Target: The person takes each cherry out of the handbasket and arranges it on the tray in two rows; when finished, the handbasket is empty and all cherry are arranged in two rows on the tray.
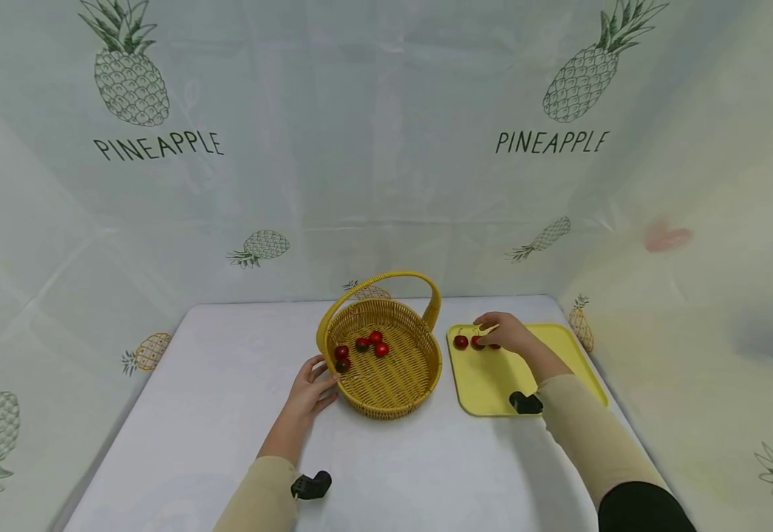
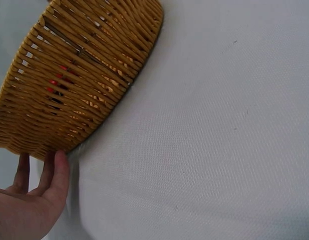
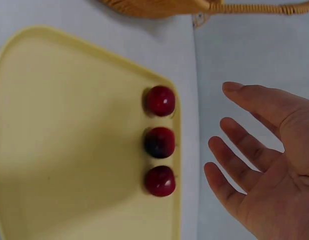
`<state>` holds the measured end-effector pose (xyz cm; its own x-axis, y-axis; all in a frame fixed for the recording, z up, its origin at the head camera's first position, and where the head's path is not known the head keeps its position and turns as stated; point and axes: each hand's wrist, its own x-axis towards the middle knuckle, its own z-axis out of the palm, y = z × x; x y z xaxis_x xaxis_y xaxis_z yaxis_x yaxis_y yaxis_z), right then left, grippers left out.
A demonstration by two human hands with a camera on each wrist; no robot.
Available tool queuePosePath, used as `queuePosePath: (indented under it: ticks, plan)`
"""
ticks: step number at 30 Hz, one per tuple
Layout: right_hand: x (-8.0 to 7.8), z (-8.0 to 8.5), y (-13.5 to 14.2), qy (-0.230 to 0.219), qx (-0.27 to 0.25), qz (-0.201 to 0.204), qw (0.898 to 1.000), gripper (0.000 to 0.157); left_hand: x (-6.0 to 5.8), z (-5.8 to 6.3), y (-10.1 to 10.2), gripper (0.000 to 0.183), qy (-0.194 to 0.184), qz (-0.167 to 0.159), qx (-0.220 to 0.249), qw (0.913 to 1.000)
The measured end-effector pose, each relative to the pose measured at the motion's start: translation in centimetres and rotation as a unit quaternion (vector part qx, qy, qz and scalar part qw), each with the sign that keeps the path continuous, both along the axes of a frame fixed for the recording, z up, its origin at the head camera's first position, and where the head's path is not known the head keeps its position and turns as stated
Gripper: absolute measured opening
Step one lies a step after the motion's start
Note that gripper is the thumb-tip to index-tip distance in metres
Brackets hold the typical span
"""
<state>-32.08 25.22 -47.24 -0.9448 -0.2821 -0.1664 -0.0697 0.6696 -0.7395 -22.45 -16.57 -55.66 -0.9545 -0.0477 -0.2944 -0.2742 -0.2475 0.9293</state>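
Observation:
A round yellow wicker basket (image 1: 426, 362) with a tall handle holds several dark red cherries (image 1: 381, 349). My left hand (image 1: 311, 388) holds the basket's left side, thumb at the rim and fingers against the outer weave. In the left wrist view, the left hand's fingertips (image 2: 60, 160) touch the lower wall. Three cherries (image 3: 160, 142) lie in a row along the far edge of the yellow tray (image 1: 493, 391). Above that row is my right hand (image 1: 508, 332), its fingers spread and loosely bent, with nothing between them in the right wrist view.
Both basket and tray stand on a white-covered table (image 1: 227, 414), the tray right of the basket. A pale curtain (image 1: 360, 148) printed with pineapples hangs behind the table and at its sides. The basket's handle (image 1: 403, 274) arches up at the back.

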Motion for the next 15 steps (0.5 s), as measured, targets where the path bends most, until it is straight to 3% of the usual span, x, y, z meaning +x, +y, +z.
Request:
queuePosePath:
  ticks: [15]
  plan:
    - [1.9, 2.5, -4.9, 0.009, -0.040, 0.092, 0.995, 0.036, 0.1, 0.1, 0.0, 0.061, 0.003, 0.000, 0.004, 1.0000]
